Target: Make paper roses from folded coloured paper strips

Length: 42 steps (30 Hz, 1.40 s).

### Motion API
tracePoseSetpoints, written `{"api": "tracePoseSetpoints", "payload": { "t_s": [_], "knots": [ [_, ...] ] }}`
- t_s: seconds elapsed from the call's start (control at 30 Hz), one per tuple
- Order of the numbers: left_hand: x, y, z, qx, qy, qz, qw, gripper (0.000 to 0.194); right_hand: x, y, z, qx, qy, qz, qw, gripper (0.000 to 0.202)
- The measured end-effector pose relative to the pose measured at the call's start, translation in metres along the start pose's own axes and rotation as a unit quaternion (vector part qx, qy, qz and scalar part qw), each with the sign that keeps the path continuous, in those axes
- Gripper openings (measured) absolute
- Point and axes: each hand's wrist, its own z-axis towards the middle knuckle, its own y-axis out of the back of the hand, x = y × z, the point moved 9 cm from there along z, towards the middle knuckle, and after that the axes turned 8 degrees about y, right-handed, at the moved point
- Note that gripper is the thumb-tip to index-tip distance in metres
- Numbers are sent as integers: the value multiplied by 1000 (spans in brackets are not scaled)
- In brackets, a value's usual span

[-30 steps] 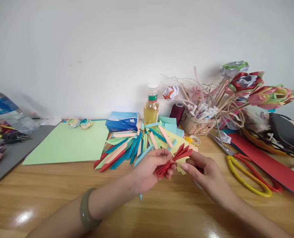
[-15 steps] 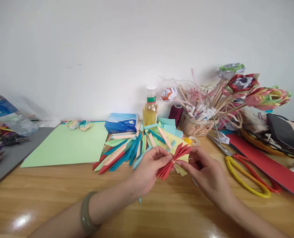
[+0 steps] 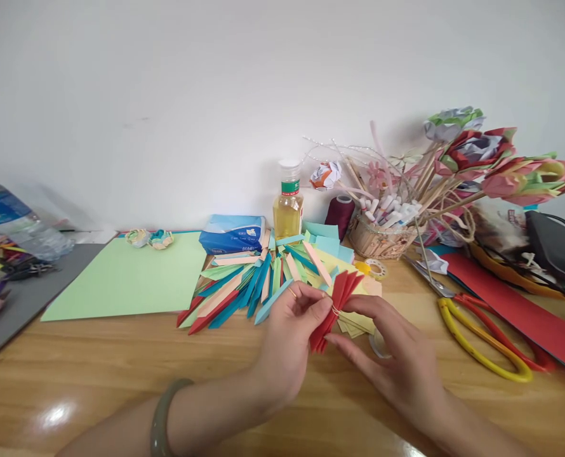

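Note:
A pleated red paper bundle (image 3: 345, 290) is tied round its middle with a thin pale string (image 3: 335, 310) and fans out a little at both ends. My left hand (image 3: 287, 349) pinches it just left of the tie between thumb and fingers. On the other side, my right hand (image 3: 399, 355) has its index finger by the tie and its thumb against the lower end of the red folds. Behind the hands lie several folded paper strips (image 3: 235, 298) in blue, green, peach and red, along with yellow paper sheets (image 3: 358, 322).
Scissors (image 3: 482, 336) with yellow and red handles lie at right beside red paper (image 3: 515, 311). A basket (image 3: 382, 241) of markers and paper flowers stands behind. Also there are a bottle of yellow liquid (image 3: 288, 212), a tissue pack (image 3: 232, 233) and a green sheet (image 3: 130, 279).
My right thumb has moved from the tie down to the lower end of the red paper bundle. The bundle has turned slightly more upright, while my left hand still pinches it.

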Motion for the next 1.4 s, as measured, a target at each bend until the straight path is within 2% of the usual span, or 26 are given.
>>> {"api": "tracePoseSetpoints", "payload": {
  "t_s": [0.1, 0.17, 0.3, 0.47, 0.63, 0.9, 1.03, 1.3, 1.4],
  "knots": [
    [-3, -4, -4, 20, -31, 55, 998, 12, -10, -5, -2, 20, -84, 56, 995, 17],
    [-5, -5, -4, 24, -45, 82, 995, 9, -20, -11, -5, 48, -163, 100, 980, 16],
    [-14, -4, 3, 28, -60, 127, 990, 8, -36, -28, -12, 96, -290, 232, 924, 28],
    [-25, -11, 12, 81, -47, 194, 976, 9, -47, -38, -15, 93, -361, 368, 852, 34],
    [-35, -20, 12, 136, -85, 229, 960, 5, -49, -42, -15, 100, -377, 421, 819, 32],
    [-52, -31, 2, 182, -181, 336, 906, 5, -47, -46, -17, 114, -369, 477, 790, 20],
    [-53, -36, -1, 203, -195, 376, 883, 7, -45, -48, -18, 117, -369, 501, 774, 19],
    [-49, -39, -4, 239, -197, 414, 856, 10, -46, -52, -22, 120, -386, 490, 772, 23],
    [-47, -38, -2, 234, -183, 399, 867, 10, -48, -51, -21, 107, -390, 487, 774, 24]
  ]
}}
